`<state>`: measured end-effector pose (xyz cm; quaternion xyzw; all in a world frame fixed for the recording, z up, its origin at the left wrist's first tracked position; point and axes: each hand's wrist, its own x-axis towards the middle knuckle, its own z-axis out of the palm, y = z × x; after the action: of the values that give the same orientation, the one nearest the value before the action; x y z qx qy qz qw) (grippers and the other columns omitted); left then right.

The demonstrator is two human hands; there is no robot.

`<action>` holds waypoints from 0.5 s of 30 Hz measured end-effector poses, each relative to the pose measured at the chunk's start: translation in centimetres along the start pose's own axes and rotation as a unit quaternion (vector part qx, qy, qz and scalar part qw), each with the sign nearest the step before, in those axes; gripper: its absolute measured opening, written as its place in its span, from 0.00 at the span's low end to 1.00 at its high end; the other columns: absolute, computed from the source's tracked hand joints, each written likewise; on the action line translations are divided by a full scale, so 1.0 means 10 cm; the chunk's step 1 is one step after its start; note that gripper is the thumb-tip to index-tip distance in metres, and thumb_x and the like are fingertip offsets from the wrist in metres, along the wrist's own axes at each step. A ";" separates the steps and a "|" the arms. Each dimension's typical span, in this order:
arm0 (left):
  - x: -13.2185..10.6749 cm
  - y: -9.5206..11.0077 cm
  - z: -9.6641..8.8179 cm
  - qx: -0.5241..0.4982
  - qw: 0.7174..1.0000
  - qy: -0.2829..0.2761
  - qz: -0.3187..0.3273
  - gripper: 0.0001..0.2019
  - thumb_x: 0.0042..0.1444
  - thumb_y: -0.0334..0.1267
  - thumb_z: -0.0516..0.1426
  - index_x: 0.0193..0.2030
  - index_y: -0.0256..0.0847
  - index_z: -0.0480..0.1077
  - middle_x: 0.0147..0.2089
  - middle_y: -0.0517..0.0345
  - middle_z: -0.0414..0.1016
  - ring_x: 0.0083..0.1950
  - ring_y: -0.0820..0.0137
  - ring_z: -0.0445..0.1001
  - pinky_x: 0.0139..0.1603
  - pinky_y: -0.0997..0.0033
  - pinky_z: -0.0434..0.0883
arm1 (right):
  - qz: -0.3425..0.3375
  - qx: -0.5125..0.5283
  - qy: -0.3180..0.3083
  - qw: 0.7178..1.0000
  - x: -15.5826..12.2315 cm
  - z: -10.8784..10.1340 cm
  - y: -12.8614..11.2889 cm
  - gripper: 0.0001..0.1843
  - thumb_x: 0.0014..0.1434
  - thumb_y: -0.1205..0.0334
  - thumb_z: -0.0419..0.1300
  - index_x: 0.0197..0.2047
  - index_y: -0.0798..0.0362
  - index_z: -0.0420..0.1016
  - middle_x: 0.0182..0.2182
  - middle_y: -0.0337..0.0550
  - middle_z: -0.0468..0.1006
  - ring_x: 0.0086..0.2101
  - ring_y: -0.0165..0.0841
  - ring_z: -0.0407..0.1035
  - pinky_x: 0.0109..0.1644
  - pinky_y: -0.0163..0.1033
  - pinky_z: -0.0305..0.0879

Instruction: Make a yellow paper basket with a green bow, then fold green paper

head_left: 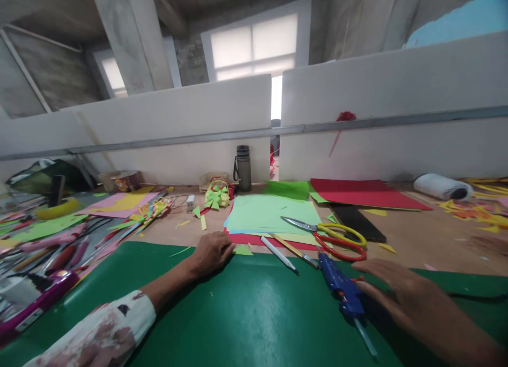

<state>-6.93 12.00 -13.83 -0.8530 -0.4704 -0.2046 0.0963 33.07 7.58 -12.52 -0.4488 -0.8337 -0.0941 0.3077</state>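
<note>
On the glossy green mat (254,314), a blue plastic glue gun (339,283) with a translucent stick (365,338); close beside it, right hand (413,295), fingers parted from thumb, contact unclear; left hand (212,252), fingers curled together by a green paper scrap (243,250), cannot tell if pinching; then a white pen (279,254); scissors (313,227) with looped handles; flat mint sheets (270,213) on the counter (400,256); farther, a grey cylindrical bottle (243,171), contents hidden.

The left arm (172,282) slants up from the lower left, the left hand (213,250) palm down with its fingers loosely curled. The right hand (400,288) is outstretched at the lower right, fingers pointing leftward, thumb spread apart
</note>
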 end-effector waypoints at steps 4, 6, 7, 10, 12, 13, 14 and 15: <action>-0.01 -0.12 0.00 0.018 1.000 -0.004 0.011 0.15 0.62 0.36 0.48 0.25 0.39 0.67 0.26 0.56 0.69 0.29 0.70 0.66 0.32 0.73 0.61 | 0.037 0.002 -0.009 0.999 -0.02 0.05 0.11 0.11 0.56 0.51 0.56 0.40 0.42 0.76 0.37 0.48 0.82 0.38 0.50 0.76 0.42 0.52 0.74; -0.02 -0.21 -0.01 0.031 0.999 -0.002 0.008 0.15 0.62 0.36 0.49 0.25 0.39 0.67 0.26 0.56 0.69 0.29 0.70 0.66 0.31 0.73 0.60 | 0.044 0.000 -0.022 0.999 -0.04 0.09 0.18 0.12 0.55 0.51 0.57 0.40 0.42 0.76 0.38 0.48 0.82 0.39 0.50 0.76 0.42 0.52 0.74; -0.02 -0.24 -0.01 0.038 0.999 -0.001 0.005 0.14 0.61 0.36 0.49 0.25 0.38 0.67 0.26 0.56 0.69 0.28 0.70 0.66 0.31 0.73 0.60 | 0.047 0.000 -0.026 0.999 -0.04 0.11 0.22 0.12 0.55 0.50 0.57 0.40 0.42 0.76 0.38 0.49 0.82 0.39 0.50 0.76 0.42 0.52 0.74; -0.04 -0.31 -0.01 0.057 0.998 0.006 0.001 0.14 0.60 0.36 0.50 0.24 0.38 0.67 0.25 0.56 0.69 0.27 0.71 0.66 0.29 0.74 0.58 | 0.069 0.011 -0.034 0.997 -0.05 0.12 0.29 0.12 0.54 0.48 0.58 0.39 0.41 0.76 0.40 0.48 0.81 0.40 0.50 0.75 0.42 0.53 0.73; -0.05 -0.32 -0.01 0.068 0.998 0.014 -0.003 0.15 0.60 0.36 0.49 0.23 0.38 0.67 0.24 0.56 0.69 0.26 0.71 0.65 0.28 0.73 0.56 | 0.082 0.023 -0.040 0.996 -0.04 0.09 0.30 0.11 0.53 0.47 0.59 0.37 0.41 0.76 0.39 0.48 0.82 0.38 0.50 0.76 0.39 0.52 0.73; -0.06 -0.32 -0.01 0.074 0.997 0.020 -0.006 0.16 0.60 0.36 0.49 0.23 0.38 0.67 0.23 0.56 0.69 0.25 0.71 0.64 0.27 0.73 0.55 | 0.085 0.029 -0.046 0.995 -0.03 0.07 0.29 0.11 0.54 0.47 0.59 0.36 0.41 0.77 0.38 0.47 0.82 0.37 0.49 0.76 0.39 0.52 0.73; -0.06 -0.32 0.00 0.079 0.996 0.025 -0.010 0.17 0.61 0.37 0.48 0.22 0.38 0.66 0.22 0.56 0.68 0.25 0.71 0.64 0.26 0.73 0.54 | 0.087 0.034 -0.052 0.994 -0.02 0.04 0.27 0.10 0.54 0.48 0.58 0.36 0.41 0.77 0.37 0.47 0.82 0.36 0.49 0.76 0.38 0.51 0.73; -0.07 -0.31 0.00 0.084 0.996 0.031 -0.014 0.18 0.61 0.38 0.48 0.21 0.38 0.66 0.21 0.56 0.68 0.24 0.71 0.63 0.26 0.73 0.52 | 0.087 0.038 -0.057 0.994 0.00 0.01 0.25 0.10 0.55 0.49 0.58 0.35 0.41 0.77 0.36 0.46 0.82 0.36 0.49 0.77 0.37 0.50 0.73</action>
<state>-9.91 13.12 -14.22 -0.8284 -0.4945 -0.1921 0.1796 35.05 9.10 -12.94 -0.5125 -0.8105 -0.0099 0.2833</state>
